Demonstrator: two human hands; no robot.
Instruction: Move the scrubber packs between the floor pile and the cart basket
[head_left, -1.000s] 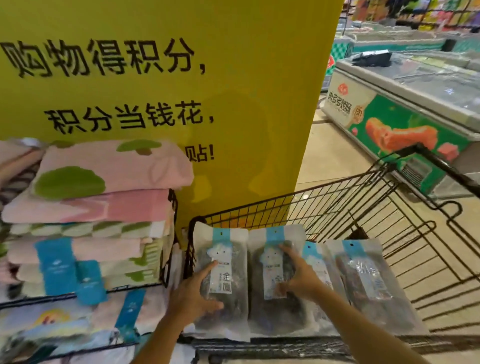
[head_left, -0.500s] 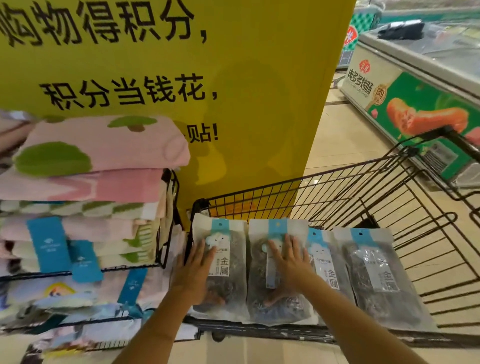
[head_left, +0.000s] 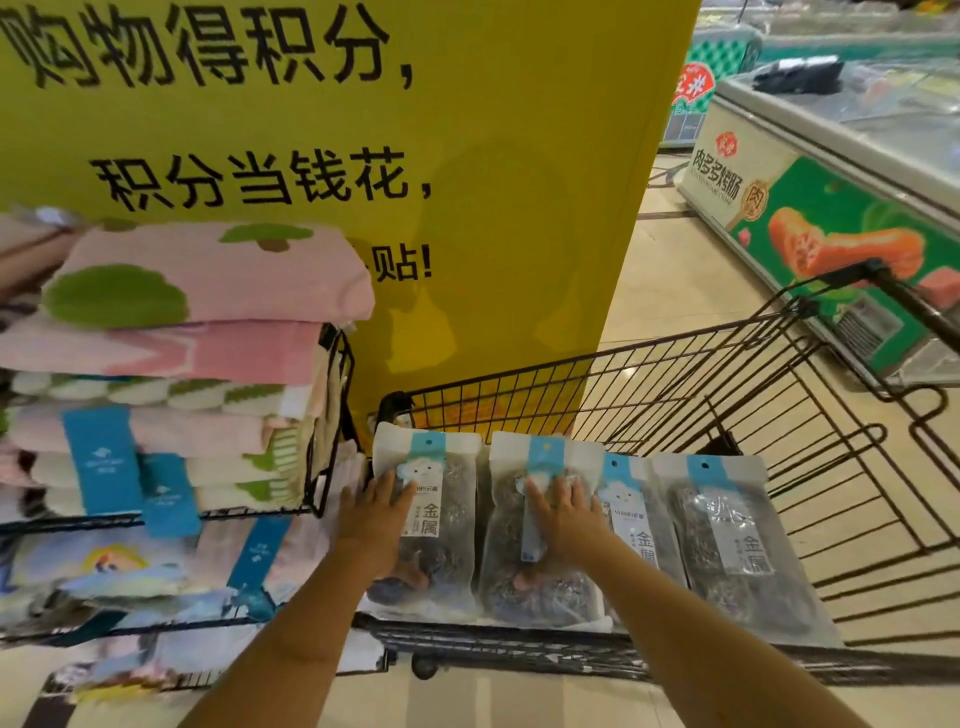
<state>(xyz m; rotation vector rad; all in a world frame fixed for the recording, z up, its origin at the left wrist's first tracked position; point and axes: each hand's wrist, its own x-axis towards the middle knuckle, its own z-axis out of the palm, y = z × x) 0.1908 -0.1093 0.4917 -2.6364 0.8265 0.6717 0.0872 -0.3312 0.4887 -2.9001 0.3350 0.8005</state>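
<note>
Several clear plastic packs of dark metal scourers with blue labels lie side by side in a black wire shopping cart. My left hand lies on the left edge of the leftmost pack, fingers straight. Flat on the second pack rests my right hand, fingers spread over its label. Two more packs lie to the right, untouched.
A wire rack at left holds folded pink and green towels with blue tags. A tall yellow sign stands behind the cart. A chest freezer runs along the right across beige floor.
Both hands went from curled around the packs' edges to lying flat on them. The view dropped and moved closer to the cart.
</note>
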